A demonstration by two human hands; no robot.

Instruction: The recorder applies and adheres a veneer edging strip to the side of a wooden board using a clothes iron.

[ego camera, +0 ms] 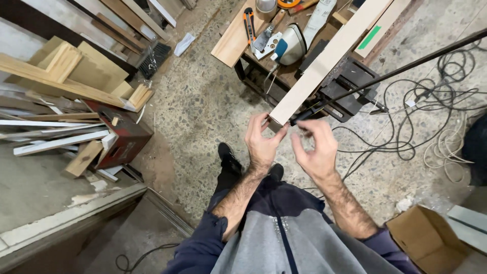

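1. Grey and navy clothing fills the bottom of the view, with both bare forearms reaching forward from rolled sleeves.
2. Just beyond the wrists, the left hand [263,144] has its fingers curled, thumb and fingertips pinched at the near corner of a pale wooden plank [329,58].
3. Beside it, the right hand [315,149] is held loosely open, fingers bent and slightly spread, close under a thin black rod [406,68]; whether the fingertips touch it I cannot tell.
4. From the left fingertips the plank runs away up and to the right, its long axis diagonal, the near end pointing at the person.
5. Right of the fingers, the plank passes over a black vise [350,89].
6. The rod's near end lies between the two hands; it stretches off to the right.
7. Farther beyond the fingers, a wooden workbench [294,71] carries tools.
8. Far left lies a pile of scrap timber [66,101]; far right, tangled cables [431,122] cover the floor.
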